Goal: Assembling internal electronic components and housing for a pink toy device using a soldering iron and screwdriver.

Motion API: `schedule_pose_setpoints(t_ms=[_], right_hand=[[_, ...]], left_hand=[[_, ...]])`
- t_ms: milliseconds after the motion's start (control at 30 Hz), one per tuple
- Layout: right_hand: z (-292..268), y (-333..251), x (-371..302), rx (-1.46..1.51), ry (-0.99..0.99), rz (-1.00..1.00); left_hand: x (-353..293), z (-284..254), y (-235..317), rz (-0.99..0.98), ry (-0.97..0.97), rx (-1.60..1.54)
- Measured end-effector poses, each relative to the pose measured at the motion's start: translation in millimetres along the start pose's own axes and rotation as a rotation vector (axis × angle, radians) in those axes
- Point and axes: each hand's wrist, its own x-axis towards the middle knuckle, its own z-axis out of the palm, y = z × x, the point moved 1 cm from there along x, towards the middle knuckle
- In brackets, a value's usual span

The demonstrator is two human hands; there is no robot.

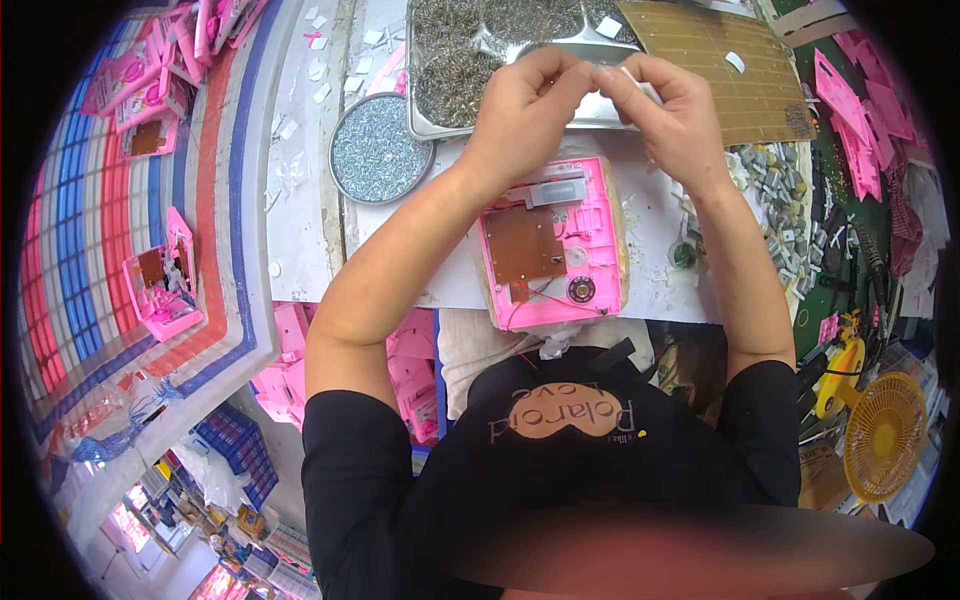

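Note:
My left hand (535, 108) and my right hand (672, 112) meet fingertip to fingertip above the near edge of a metal tray (430, 131). Both are pinched closed. A small white piece (643, 86) shows between the fingers of my right hand; what the left fingertips grip is too small to make out. Just nearer to me lies an open pink plastic housing (607, 230), inside up. Fixed in it are a brown circuit board (522, 245), a round black speaker (581, 289), a greyish translucent plastic part (557, 192) and thin wires.
Small metal parts fill the tray's compartments. A round dish (333, 160) of silvery pieces stands left of it, brown cardboard (720, 70) to the right. Small wired parts (790, 225) are heaped at right, near a yellow fan (885, 437). Another pink housing (165, 285) sits on the striped surface at left.

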Motion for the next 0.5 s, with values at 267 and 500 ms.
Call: schedule_pose_setpoints(t_ms=[267,500], right_hand=[[-13.9,4.7,0.0,-0.526,0.018,-0.216],[-21.9,3.7,-6.3,-0.828,-0.054,-0.06]], left_hand=[[18.0,-15.3,-5.5,-0.063,-0.083,0.472],[52.6,-49.4,5.3,0.509,0.022,1.219]])
